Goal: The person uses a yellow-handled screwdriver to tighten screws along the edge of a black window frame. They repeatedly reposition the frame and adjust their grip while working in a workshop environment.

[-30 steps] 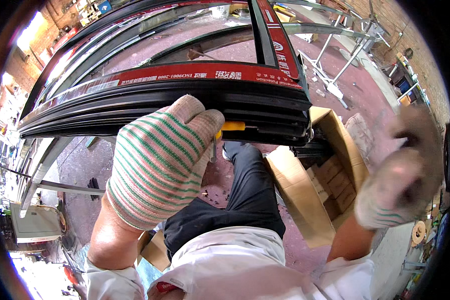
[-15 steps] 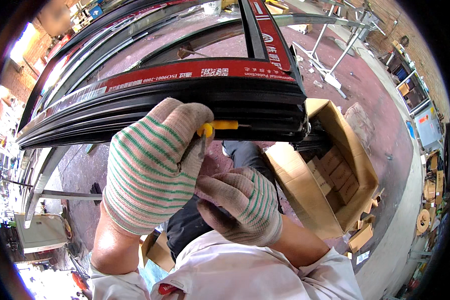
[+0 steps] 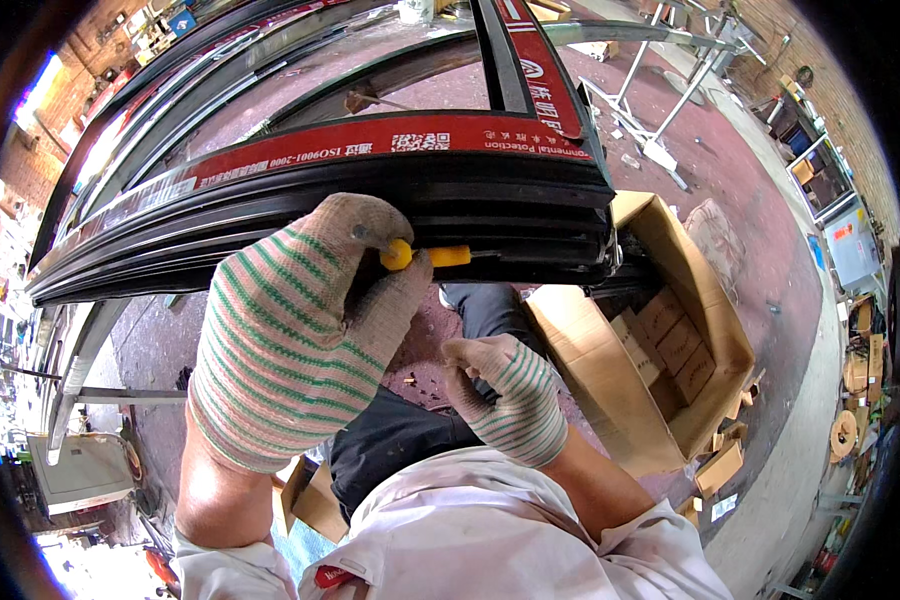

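Note:
My left hand [image 3: 280,330], in a white glove with green stripes, pinches a small screwdriver [image 3: 450,256] by its yellow handle. Its thin shaft points right, along the grooved black side of a metal frame [image 3: 530,205]. Glove fingers cover part of the handle. Lower and to the right, apart from the frame, my right hand [image 3: 515,400] wears a matching glove. Its fingers are curled in toward the thumb; whatever they may hold is hidden. Red printed film [image 3: 320,150] covers the frame's upper face, near the corner.
An open cardboard box [image 3: 610,390] holding smaller brown boxes stands right of my legs. Metal bars [image 3: 370,75] stretch behind the frame. A thin-legged metal stand [image 3: 660,110] is at the far right. Scraps of cardboard [image 3: 720,465] lie beside the box.
My right hand has drawn away from the left, slightly right and down, and its fingers have curled in. The left hand has shifted a little left with the screwdriver, showing more of its thumb.

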The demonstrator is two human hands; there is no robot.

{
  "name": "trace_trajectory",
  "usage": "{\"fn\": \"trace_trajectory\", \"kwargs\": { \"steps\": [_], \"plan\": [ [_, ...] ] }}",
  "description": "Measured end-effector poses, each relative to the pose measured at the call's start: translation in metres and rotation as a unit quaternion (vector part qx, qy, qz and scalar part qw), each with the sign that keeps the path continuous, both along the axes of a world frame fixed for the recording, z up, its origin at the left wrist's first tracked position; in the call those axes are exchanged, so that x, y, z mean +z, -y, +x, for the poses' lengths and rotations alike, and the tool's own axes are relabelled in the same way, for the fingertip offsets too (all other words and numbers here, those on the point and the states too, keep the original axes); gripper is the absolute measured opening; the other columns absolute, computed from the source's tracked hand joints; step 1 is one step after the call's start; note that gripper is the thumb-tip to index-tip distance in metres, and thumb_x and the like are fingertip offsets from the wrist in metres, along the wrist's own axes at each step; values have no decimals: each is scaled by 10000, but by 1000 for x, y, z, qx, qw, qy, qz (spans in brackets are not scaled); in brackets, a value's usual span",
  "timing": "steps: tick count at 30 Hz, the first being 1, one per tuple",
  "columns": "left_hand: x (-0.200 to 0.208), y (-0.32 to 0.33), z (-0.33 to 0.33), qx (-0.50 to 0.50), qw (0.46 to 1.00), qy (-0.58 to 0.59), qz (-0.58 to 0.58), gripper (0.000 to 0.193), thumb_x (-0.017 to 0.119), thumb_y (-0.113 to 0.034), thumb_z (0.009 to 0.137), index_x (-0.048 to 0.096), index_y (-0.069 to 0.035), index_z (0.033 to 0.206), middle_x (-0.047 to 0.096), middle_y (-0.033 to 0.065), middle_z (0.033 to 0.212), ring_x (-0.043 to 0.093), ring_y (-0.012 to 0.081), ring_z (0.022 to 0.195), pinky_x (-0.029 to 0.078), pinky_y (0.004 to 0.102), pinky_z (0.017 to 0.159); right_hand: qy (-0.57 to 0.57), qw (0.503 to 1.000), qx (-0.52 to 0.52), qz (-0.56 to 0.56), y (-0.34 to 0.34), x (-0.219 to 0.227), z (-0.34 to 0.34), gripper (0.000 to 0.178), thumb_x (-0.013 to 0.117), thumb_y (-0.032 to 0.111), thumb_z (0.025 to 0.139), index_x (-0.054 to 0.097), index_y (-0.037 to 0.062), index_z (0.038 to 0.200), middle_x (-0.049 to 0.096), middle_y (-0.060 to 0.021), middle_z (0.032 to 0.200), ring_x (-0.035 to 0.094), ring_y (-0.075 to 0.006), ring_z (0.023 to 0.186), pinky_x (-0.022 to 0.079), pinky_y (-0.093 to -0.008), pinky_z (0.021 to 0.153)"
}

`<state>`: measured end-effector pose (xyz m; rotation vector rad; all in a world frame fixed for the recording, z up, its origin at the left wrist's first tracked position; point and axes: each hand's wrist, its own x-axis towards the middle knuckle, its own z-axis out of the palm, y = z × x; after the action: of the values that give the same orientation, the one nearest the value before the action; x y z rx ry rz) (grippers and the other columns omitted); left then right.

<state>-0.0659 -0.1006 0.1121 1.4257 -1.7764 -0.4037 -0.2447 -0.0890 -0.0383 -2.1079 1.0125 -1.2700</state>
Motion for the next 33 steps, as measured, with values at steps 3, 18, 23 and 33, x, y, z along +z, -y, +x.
{"fn": "trace_trajectory", "kwargs": {
  "steps": [3, 18, 23, 33],
  "plan": [
    [-2, 0, -1, -1, 1000, -19, 8, 172, 770, -74, 808, 683, -53, 955, 679, 12, 777, 637, 63, 680, 515, 215, 628, 8, 1000, -14, 4, 3, -4, -2, 259, 731, 22, 762, 655, 56, 1007, 642, -81, 758, 603, -255, 650, 500, -353, 600],
    [-5, 8, 3, -26, 998, -49, -24, 132, 691, -53, 895, 655, -29, 1020, 634, -17, 747, 559, 29, 600, 439, 189, 525, 369, 885, -16, 285, 23, 51, -7, 294, 626, 299, 961, 650, 21, 1053, 702, -117, 876, 622, -128, 686, 491, -257, 623],
    [-10, 12, 8, -39, 997, -36, -54, 127, 686, -44, 893, 649, -34, 1014, 628, -22, 742, 558, 25, 608, 430, 183, 517, 389, 862, -20, 325, 24, 59, -5, 285, 642, 315, 948, 662, 34, 986, 698, -111, 794, 628, -143, 617, 480, -267, 558],
    [-6, 11, 5, -22, 995, -100, 1, 99, 659, -63, 913, 639, -43, 1007, 626, -18, 731, 572, 31, 616, 436, 178, 519, 412, 841, 2, 351, 23, 61, -4, 240, 655, 283, 945, 678, 48, 985, 689, -48, 785, 600, -82, 632, 464, -220, 559]
  ]
}}
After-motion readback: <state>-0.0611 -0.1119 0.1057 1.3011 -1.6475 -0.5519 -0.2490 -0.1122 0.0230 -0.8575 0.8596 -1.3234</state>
